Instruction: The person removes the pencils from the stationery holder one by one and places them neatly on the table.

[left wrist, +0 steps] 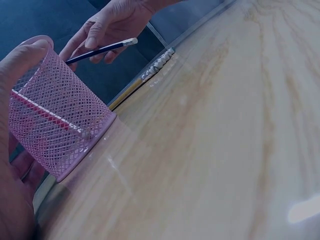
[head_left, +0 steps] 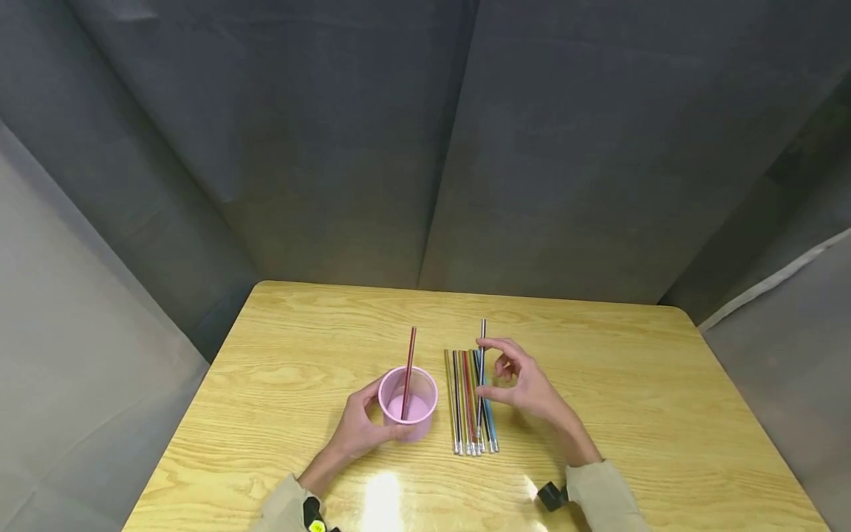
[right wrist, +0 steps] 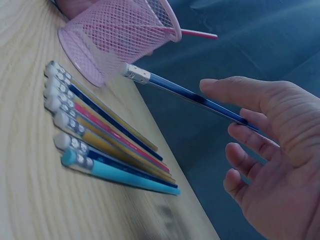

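A pink mesh pencil cup [head_left: 408,404] stands on the table, and my left hand [head_left: 360,426] grips it round its side. Inside the cup leans one red pencil [head_left: 409,362], its upper end sticking out above the rim. My right hand [head_left: 529,383] pinches a dark blue pencil [right wrist: 187,95] between thumb and fingers, raised above the row. Its white eraser end points toward the cup in the right wrist view. Below it lies a row of several pencils [right wrist: 117,127] in gold, dark blue, red and light blue, side by side with erasers toward me.
The wooden table [head_left: 299,325] has rounded far corners. Grey curtains [head_left: 332,148] hang behind it and at both sides. A dark strap device [head_left: 552,496] sits at the right wrist, and another [head_left: 312,513] at the left.
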{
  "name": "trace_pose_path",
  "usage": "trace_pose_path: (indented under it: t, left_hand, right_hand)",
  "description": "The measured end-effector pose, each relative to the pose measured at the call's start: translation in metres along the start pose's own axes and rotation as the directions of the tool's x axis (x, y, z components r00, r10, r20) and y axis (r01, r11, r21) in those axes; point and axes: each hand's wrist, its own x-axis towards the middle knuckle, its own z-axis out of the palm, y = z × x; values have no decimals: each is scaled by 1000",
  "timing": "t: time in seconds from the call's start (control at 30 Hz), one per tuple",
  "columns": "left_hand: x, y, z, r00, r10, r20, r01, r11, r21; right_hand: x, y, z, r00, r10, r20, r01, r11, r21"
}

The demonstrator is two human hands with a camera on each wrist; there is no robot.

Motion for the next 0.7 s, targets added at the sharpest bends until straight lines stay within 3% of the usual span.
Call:
trace_pose_path:
  t: [0.17, 0.7]
  left_hand:
    - [0, 3, 0, 1000, -14, 7, 14, 1000, -12]
    - [0, 3, 0, 1000, -2, -23, 2, 1000, 21]
  right_hand:
    - [-2, -26, -12, 999, 47, 27, -47, 999, 9]
    - [-7, -4, -25, 990, 89, 112, -90, 996, 8]
